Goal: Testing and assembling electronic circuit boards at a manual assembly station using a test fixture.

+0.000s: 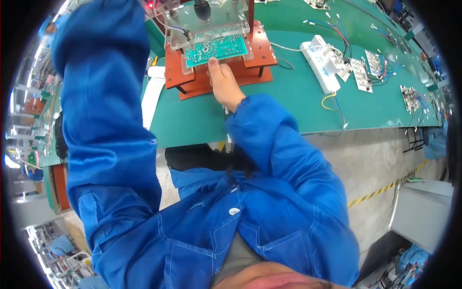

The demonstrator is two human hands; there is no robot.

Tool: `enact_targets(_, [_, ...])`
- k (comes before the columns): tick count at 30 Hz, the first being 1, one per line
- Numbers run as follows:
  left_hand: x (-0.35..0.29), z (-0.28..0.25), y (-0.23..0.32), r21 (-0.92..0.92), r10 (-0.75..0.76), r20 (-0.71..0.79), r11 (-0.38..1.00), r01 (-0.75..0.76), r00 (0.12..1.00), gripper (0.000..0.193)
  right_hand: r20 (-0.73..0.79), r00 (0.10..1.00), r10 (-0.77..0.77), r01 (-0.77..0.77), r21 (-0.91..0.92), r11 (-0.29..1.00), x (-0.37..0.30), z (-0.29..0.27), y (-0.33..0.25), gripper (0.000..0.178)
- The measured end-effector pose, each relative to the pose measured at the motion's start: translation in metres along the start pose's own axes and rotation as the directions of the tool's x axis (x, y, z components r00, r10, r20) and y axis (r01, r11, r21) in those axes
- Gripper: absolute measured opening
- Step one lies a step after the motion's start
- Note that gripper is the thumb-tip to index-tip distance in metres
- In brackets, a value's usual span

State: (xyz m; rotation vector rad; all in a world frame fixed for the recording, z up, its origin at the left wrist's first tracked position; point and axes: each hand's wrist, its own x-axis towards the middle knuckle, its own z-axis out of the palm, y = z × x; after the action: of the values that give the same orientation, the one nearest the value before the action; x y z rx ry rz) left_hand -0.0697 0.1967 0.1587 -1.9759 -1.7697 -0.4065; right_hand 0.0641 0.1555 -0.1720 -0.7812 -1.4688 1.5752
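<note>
Green circuit board (pixel 226 48) sits in a red fixture (pixel 262 50), partly beneath a clear plate (pixel 225 21), its near edge grasped by the right hand (pixel 224 84), thumb on top. The right forearm angles forward and inward; the left sleeve (pixel 103 91) stretches past the top edge, so that hand's grip cannot be told. Board print is illegibly small.
</note>
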Motion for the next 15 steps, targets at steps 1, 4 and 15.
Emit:
enact_targets(1, [0.008,-0.001,0.013,-0.395,-0.106,0.174,0.903,0.168,0.979,0.040,0.009,1.000,-0.009,0.009,-0.003,1.000,0.003,-0.001,0.004,0.059])
enact_targets(4, [0.006,-0.004,-0.007,-0.002,-0.225,0.143,0.974,0.228,0.964,0.045,0.093,0.995,-0.026,0.024,0.029,0.999,0.002,0.007,0.004,0.057])
enact_targets(15, [-0.216,0.052,0.079,-0.239,0.083,-0.570,0.935,-0.261,0.818,0.053,0.002,1.000,0.007,-0.007,-0.038,0.999,-0.001,-0.017,0.004,0.060])
